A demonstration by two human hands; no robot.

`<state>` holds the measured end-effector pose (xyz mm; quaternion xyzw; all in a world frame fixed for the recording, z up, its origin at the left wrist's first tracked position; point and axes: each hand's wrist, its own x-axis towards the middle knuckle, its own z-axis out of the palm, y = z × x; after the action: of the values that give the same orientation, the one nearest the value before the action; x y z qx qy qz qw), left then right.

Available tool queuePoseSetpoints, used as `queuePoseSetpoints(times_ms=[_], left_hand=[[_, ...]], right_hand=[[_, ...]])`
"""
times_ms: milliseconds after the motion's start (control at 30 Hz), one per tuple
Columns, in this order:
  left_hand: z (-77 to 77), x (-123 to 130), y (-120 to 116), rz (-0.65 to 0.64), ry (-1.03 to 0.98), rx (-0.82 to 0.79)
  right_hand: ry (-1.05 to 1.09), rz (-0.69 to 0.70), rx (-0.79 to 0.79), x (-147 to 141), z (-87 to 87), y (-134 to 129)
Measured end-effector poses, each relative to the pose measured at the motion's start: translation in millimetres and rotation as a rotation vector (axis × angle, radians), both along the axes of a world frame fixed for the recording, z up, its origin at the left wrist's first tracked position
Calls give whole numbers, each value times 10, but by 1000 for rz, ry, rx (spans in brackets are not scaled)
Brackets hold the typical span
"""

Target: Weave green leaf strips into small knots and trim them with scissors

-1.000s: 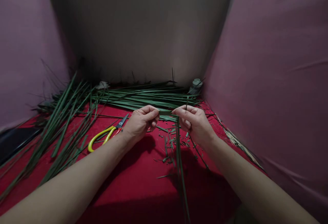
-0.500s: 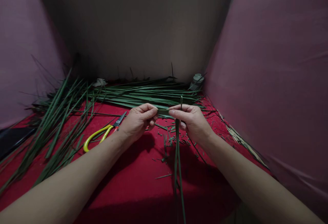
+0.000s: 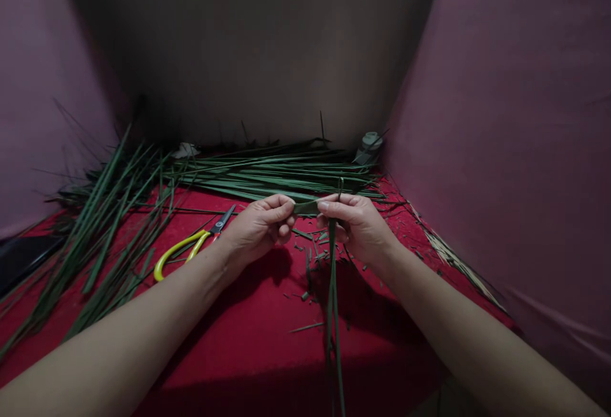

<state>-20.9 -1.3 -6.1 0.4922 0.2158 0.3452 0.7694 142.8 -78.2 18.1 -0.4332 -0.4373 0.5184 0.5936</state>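
Observation:
A short stretch of flat green leaf strip (image 3: 306,207) runs level between my two hands. My left hand (image 3: 267,223) pinches its left end between thumb and forefinger. At the other end, my right hand (image 3: 356,223) closes on the strip with thumb and fingers. From under the right hand, long narrow green strands (image 3: 333,296) hang down past the front of the red cloth, and a small loop stands up above the fingers. Scissors with yellow handles (image 3: 179,250) lie just left of my left wrist, partly behind my forearm.
Long green leaves (image 3: 267,175) are heaped along the back, and more leaves (image 3: 114,226) spread over the left side. A small white bottle (image 3: 369,148) stands at the back right. Leaf scraps (image 3: 317,254) litter the red cloth (image 3: 248,340). A dark flat object (image 3: 28,258) lies far left.
The strip between my hands has tilted slightly, and my right hand has shifted a little to the right. Both hands keep their grip.

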Motion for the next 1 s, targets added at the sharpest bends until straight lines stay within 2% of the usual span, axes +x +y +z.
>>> queuePoseSetpoints(times_ms=[300, 500, 633, 833, 900, 1000], left_hand=[[-23, -8, -1, -72, -7, -60], [-47, -4, 13, -94, 5, -73], [-33, -6, 2, -85, 9, -79], [-19, 20, -32, -49, 21, -88], [-21, 31, -40, -32, 27, -81], [-24, 41, -53, -5, 44, -62]], right_hand=[[146, 63, -40, -9, -52, 25], [145, 63, -34, 20, -82, 24], [70, 16, 13, 6, -97, 23], [-221, -230, 248, -65, -116, 20], [-275, -235, 228, -70, -123, 22], [-244, -170, 148, -60, -137, 31]])
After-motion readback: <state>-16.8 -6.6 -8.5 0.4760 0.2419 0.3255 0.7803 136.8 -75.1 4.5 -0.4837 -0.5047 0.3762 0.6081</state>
